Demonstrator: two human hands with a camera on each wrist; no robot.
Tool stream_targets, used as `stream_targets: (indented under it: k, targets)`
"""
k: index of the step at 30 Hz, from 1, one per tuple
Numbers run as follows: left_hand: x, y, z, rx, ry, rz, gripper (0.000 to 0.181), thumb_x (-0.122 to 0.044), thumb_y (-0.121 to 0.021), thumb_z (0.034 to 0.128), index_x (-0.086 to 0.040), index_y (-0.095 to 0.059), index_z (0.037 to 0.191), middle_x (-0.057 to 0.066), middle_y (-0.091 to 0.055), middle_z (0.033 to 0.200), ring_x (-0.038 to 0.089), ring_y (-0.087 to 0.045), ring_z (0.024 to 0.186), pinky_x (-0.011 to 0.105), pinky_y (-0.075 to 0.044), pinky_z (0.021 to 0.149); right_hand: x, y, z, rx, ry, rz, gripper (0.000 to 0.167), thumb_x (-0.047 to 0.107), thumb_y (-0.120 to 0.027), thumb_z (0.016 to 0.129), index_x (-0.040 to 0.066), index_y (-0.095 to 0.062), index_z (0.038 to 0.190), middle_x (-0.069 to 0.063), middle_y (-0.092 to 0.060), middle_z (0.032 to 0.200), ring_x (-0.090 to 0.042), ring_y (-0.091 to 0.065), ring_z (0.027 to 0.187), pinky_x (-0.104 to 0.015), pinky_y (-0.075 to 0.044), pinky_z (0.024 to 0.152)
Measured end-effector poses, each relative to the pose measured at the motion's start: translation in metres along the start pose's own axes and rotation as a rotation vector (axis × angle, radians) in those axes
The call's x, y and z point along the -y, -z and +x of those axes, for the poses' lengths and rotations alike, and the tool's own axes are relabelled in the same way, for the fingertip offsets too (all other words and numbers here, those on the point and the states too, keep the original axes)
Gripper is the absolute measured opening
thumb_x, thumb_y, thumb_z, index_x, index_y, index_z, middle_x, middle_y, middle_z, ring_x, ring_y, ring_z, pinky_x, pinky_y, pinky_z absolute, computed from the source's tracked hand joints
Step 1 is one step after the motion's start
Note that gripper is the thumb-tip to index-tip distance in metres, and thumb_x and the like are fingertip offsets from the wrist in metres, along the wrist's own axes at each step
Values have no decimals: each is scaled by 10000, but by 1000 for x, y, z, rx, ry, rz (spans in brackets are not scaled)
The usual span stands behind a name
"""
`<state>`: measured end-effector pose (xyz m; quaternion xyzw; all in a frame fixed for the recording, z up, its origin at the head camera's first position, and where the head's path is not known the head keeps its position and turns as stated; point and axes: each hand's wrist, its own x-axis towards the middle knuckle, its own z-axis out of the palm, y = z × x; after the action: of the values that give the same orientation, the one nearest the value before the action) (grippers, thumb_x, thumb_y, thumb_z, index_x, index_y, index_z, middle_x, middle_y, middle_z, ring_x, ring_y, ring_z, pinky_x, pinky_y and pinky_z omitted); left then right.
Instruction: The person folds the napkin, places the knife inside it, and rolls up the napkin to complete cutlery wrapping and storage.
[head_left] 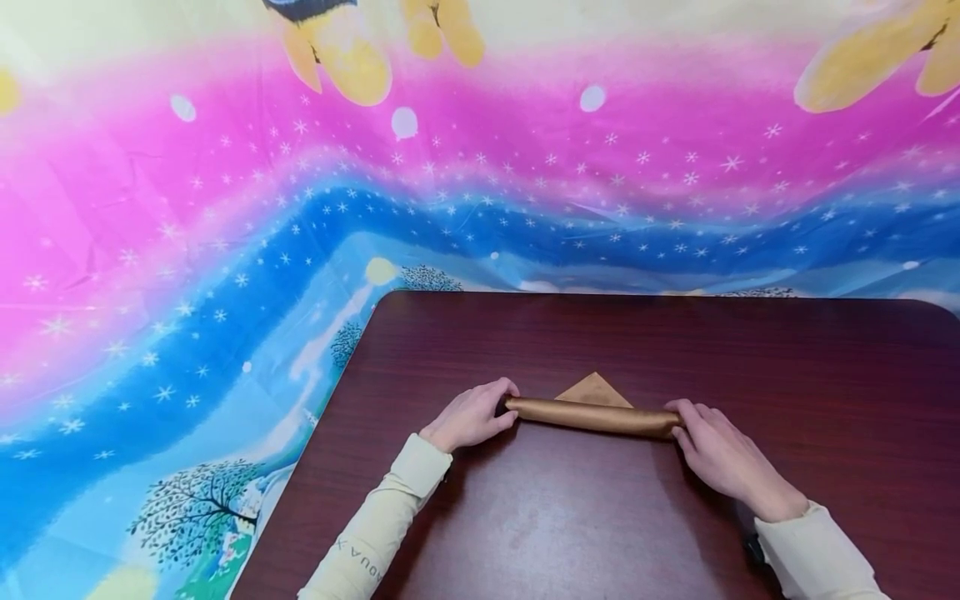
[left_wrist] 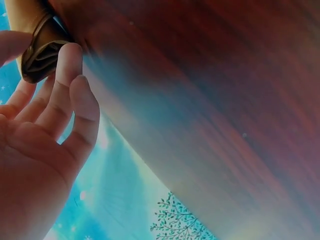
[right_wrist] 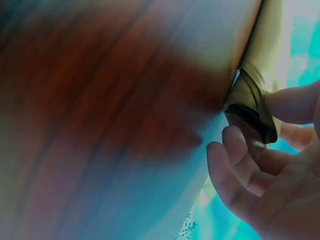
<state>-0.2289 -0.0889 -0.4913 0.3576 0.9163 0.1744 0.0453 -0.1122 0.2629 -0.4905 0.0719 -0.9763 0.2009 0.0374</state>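
A shiny gold-brown cloth (head_left: 592, 416), rolled into a tube, lies across the table in the head view. One pointed corner (head_left: 596, 390) of it sticks out flat behind the roll. My left hand (head_left: 472, 414) holds the roll's left end between thumb and fingers. At the other end, my right hand (head_left: 731, 458) grips it the same way. The left wrist view shows the folded layers at the roll's end (left_wrist: 45, 55) beside the fingertips. In the right wrist view the thumb presses on the opposite end (right_wrist: 250, 107), with fingers curled beneath it.
The dark red-brown wooden table (head_left: 570, 508) has rounded far corners. Behind it and along its left edge hangs a pink and blue printed curtain (head_left: 450, 192) with snowflakes and trees.
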Motion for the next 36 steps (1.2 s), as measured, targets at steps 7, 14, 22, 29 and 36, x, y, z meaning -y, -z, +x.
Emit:
stream_targets:
  k: [7, 14, 22, 29, 36]
  targets:
    - [0, 0, 0, 6, 17, -37, 236, -320, -542, 964, -194, -518, 1162, -41, -642, 997, 91, -541, 746, 245, -450, 685, -1, 0, 1, 23, -11, 26, 287, 128, -526, 969, 45, -494, 1242, -171, -636, 1041, -380, -583, 993, -480, -477, 704]
    - [1, -2, 2, -6, 18, -31, 214, -332, -518, 978, -196, -512, 1144, -48, -644, 972, 84, -546, 744, 252, -457, 687, -2, 0, 3, 10, 17, 43, 253, 106, -514, 978, 21, -497, 1215, -146, -652, 988, -334, -627, 927, -462, -487, 722]
    - [1, -3, 3, -14, 1, -18, 192, -321, -509, 986, -192, -548, 1123, -85, -630, 920, 57, -549, 730, 236, -457, 676, -1, 1, 4, 15, 15, 59, 231, 97, -495, 984, 6, -495, 1196, -99, -646, 904, -246, -634, 834, -412, -485, 682]
    - [1, -4, 4, -10, 5, -21, 208, -306, -503, 987, -172, -591, 1119, -93, -639, 857, 24, -544, 678, 192, -438, 619, -1, 1, 5, 20, 1, 69, 211, 113, -470, 996, 4, -489, 1176, -88, -646, 884, -216, -621, 783, -402, -474, 655]
    - [1, -4, 4, 12, 31, -10, 255, -323, -490, 995, -158, -626, 1134, -70, -668, 922, 29, -580, 755, 205, -473, 685, 0, 0, 6, 28, -12, 67, 193, 119, -471, 993, 8, -494, 1150, -99, -661, 891, -241, -639, 781, -418, -480, 641]
